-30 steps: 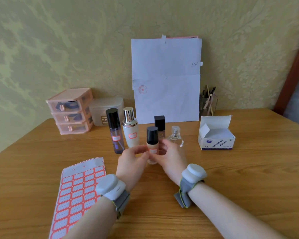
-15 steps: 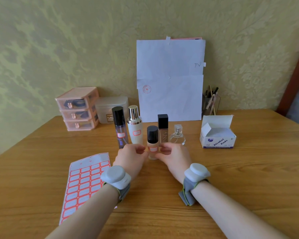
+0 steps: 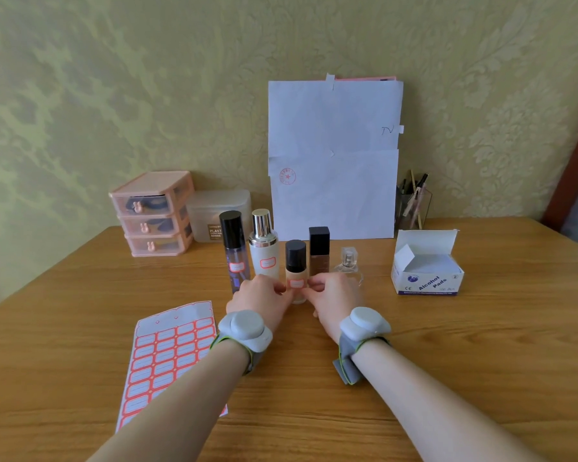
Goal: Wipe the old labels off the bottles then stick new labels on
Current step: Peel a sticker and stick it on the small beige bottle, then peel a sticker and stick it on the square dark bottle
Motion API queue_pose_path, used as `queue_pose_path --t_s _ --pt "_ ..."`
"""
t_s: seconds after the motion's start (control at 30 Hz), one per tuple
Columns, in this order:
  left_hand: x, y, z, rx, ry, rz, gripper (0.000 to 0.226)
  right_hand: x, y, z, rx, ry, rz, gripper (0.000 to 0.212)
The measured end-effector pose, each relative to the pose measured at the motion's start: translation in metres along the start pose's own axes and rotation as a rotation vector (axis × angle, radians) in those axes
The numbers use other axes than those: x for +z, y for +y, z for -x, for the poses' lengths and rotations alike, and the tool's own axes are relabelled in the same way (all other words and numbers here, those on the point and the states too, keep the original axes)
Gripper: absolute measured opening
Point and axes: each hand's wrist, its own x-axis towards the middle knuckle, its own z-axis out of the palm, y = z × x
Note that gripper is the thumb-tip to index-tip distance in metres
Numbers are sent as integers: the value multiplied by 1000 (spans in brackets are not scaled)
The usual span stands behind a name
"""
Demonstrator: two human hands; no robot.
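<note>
Beige bottle [image 3: 295, 275] upright on the worktop [image 3: 447, 345], third in a row of five, just in front of the dark bottle [image 3: 319, 251]. Left hand [image 3: 259, 296] and right hand [image 3: 336, 296] closed on it from either side, fingertips pinching at the edges of a red-bordered label [image 3: 296, 283] on its front.

Step in hand, by judgement: pressing down a fresh label. Best done by steadying the base against the worktop, smoothing from the label's centre outward to both edges, and keeping it level with those on the purple bottle [image 3: 235, 255] and white bottle [image 3: 264, 251]. Light pressure only, since a tall narrow bottle tips easily and neighbours stand close.

Dark bottle and perfume bottle [image 3: 348, 268] apparently unlabelled. Label sheet [image 3: 167, 358] near the left forearm; alcohol pads [image 3: 426, 278] well to the right.
</note>
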Motion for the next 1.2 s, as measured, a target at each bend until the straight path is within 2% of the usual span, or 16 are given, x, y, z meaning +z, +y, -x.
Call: queue_pose_path --t_s 0.23,0.33,0.4,0.5,0.63,0.73,0.93,1.07,1.2 --pt "7 -5 -11 27 22 -36 29 2 -4 -4 16 -15 115 27" --pt "5 -7 -9 48 14 -47 26 0 -4 -2 18 -21 118 25" --pt "1 -10 -6 75 27 -8 21 -2 -2 -1 20 -4 70 22" --pt "-16 -20 0 94 79 84 16 -6 -2 1 17 46 -41 29" --pt "-48 -42 7 73 126 121 21 -2 -14 7 -24 45 -110 30" --pt "-67 -68 7 26 167 92 19 11 -29 13 -76 6 -133 26" --pt "-82 -126 -3 -51 123 13 22 49 -55 32 -172 -145 -68 9" --pt "-81 -154 -7 -116 25 -113 34 69 -64 40 -214 -283 47 29" --pt "-81 -167 -9 -129 -60 -244 31 84 -72 41 -266 -375 161 41"
